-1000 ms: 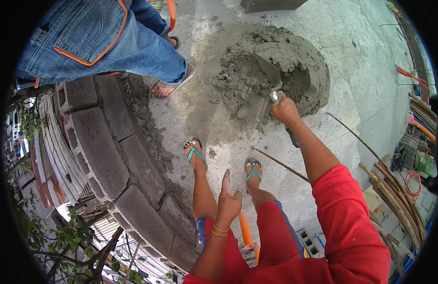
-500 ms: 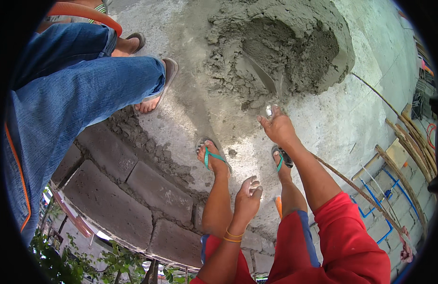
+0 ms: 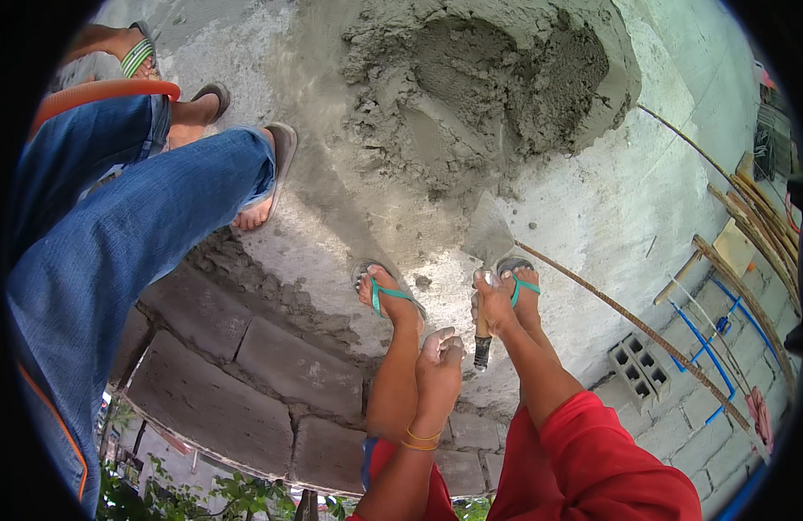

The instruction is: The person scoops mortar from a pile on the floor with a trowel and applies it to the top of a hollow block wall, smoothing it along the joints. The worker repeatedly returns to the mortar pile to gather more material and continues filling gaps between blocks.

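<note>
The right hand (image 3: 497, 302) has its fingers wrapped round a grey metal trowel (image 3: 488, 233) near a heap of wet grey mortar (image 3: 388, 104); the left hand's (image 3: 440, 369) fingers curl together. A rusty ribbed steel rod (image 3: 612, 304) ends beside the blade; a co-worker's blue denim leg (image 3: 150, 213) stands leftward.

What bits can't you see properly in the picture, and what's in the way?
All in the head view:
Part of the trowel handle: covered by the right grip.
The left grip's palm: hidden by its own curl.
The far side of the grey mortar heap: cut off by the top edge.
The other person's blue jeans, higher up: cut off by the dark left rim.
</note>
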{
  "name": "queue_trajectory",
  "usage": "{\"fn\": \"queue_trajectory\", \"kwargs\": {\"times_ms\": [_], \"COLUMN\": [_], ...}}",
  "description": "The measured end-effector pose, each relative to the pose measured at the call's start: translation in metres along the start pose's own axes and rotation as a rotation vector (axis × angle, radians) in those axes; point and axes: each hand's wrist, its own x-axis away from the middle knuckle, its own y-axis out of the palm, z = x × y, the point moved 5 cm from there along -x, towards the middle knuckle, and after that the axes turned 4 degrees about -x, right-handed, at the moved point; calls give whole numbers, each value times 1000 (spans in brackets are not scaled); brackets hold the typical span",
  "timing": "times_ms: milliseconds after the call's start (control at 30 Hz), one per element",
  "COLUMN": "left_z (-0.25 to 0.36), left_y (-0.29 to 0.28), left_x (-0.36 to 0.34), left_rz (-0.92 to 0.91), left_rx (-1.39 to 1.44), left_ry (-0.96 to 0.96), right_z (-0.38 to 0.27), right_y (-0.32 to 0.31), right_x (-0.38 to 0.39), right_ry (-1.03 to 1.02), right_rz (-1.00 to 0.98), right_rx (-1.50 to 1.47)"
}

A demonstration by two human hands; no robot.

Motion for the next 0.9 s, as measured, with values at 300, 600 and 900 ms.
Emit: {"fn": "queue_trajectory", "kwargs": {"times_ms": [300,600,900], "left_z": [-1,-7,-57], "left_y": [-13,-3,31], "left_x": [-5,-3,41], "left_rz": [-15,76,249], "left_rx": [-17,-9,300], "left_ry": [43,117,194], "right_z": [-153,-170,-160], "right_y": [137,109,29], "right_x": [-89,-55,111], "right_ry": [-249,-586,-1017], "right_rz": [-347,-478,-767], "right_rx": [222,449,979]}}
